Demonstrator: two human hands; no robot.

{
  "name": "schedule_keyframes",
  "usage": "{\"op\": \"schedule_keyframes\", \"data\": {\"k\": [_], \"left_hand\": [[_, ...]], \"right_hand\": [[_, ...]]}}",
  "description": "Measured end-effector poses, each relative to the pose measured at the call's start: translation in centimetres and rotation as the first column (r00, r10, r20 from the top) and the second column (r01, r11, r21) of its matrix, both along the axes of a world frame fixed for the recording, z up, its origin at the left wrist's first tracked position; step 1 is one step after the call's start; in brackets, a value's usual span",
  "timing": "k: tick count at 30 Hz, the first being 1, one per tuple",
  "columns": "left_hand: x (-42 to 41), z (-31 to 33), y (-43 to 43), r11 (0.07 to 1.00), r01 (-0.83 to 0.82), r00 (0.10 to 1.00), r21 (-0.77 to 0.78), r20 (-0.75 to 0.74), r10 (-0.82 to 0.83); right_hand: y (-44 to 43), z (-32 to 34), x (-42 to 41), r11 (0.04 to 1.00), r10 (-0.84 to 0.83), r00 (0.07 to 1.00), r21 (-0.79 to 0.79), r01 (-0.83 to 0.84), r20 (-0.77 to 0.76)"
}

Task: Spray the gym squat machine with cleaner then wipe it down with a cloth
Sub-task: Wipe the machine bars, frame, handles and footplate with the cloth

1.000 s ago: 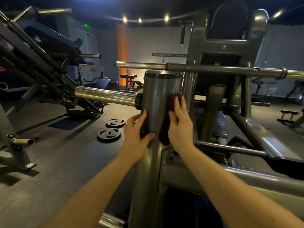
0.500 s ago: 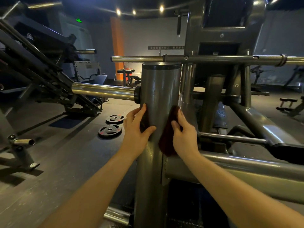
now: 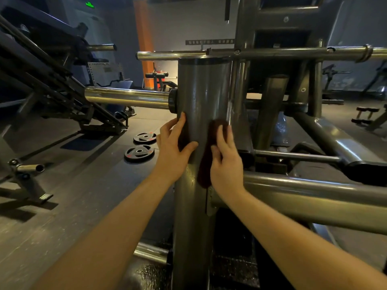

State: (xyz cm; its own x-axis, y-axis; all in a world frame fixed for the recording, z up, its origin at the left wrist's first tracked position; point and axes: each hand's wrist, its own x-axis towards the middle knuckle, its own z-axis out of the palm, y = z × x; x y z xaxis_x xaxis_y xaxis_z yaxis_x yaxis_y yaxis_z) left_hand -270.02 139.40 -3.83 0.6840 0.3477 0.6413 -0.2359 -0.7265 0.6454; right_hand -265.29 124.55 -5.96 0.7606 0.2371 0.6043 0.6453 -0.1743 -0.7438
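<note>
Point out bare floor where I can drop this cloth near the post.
Bare floor lies left of the post, between the weight plates and the peg stand. Right of the post it is crowded: frame tubes cross closely.

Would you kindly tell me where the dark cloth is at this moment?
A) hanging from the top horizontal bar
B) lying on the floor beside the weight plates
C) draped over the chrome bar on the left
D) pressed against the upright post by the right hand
D: the right hand lies flat on the dark cloth, pressing it against the upright post.
</note>
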Motion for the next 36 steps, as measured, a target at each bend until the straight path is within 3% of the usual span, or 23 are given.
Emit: {"op": "schedule_keyframes", "data": {"k": [5, 9, 13, 16, 19, 21, 24, 28, 31, 34, 36], "left_hand": [[-0.3, 0.2, 0.6, 0.999, 0.034, 0.998, 0.013, -0.051, -0.034], [-0.3, 0.2, 1.1, 0.997, 0.077, 0.997, -0.012, -0.027, -0.077], [-0.4, 0.3, 0.8, 0.997, 0.071, 0.997, -0.014, -0.027, -0.072], [-0.5, 0.3, 0.6, 0.998, 0.065, 0.997, -0.018, -0.044, -0.065], [-0.7, 0.4, 0.5, 0.998, 0.065, 0.997, -0.016, -0.04, -0.065], [-0.9, 0.8, 0.3, 0.998, 0.056, 0.997, -0.026, -0.048, -0.057], [-1.7, 1.6, -0.4, 1.0, -0.005, 0.998, 0.004, -0.058, 0.005], [-3.5, 2.0, -3.1, 0.999, -0.017, 1.0, 0.032, 0.02, 0.016], [-4.8, 2.9, -5.4, 0.987, 0.071, 0.997, -0.143, -0.005, -0.073], [-5.1, 3.7, -6.7, 0.891, 0.205, 0.972, -0.404, -0.023, -0.233], [-5.2, 4.3, -7.2, 0.859, 0.221, 0.961, -0.461, -0.049, -0.274]], "right_hand": [[0.2, -1.9, -0.5, 0.997, -0.037, 0.995, -0.066, 0.043, 0.089], [1.5, 5.7, 2.5, 0.999, -0.032, 0.978, -0.024, 0.038, 0.208], [2.5, 13.1, 4.9, 0.996, -0.083, 0.975, 0.009, 0.083, 0.208], [2.1, 10.9, 4.1, 0.997, -0.071, 0.982, 0.018, 0.069, 0.176], [0.8, 4.2, 1.5, 0.999, -0.041, 0.988, -0.028, 0.046, 0.152], [-0.4, 0.5, -0.3, 0.996, 0.0, 0.995, -0.094, 0.01, 0.098], [-2.9, -0.2, -1.4, 0.99, 0.047, 0.99, -0.123, -0.063, -0.135], [-5.5, 4.1, -2.6, 0.985, 0.17, 0.935, 0.084, -0.151, -0.31], [-6.2, 6.2, -3.4, 0.964, 0.248, 0.918, 0.177, -0.2, -0.309], [-6.1, 7.2, -3.8, 0.936, 0.316, 0.885, 0.267, -0.23, -0.343], [-5.7, 7.6, -3.9, 0.921, 0.366, 0.856, 0.273, -0.278, -0.364]]}}
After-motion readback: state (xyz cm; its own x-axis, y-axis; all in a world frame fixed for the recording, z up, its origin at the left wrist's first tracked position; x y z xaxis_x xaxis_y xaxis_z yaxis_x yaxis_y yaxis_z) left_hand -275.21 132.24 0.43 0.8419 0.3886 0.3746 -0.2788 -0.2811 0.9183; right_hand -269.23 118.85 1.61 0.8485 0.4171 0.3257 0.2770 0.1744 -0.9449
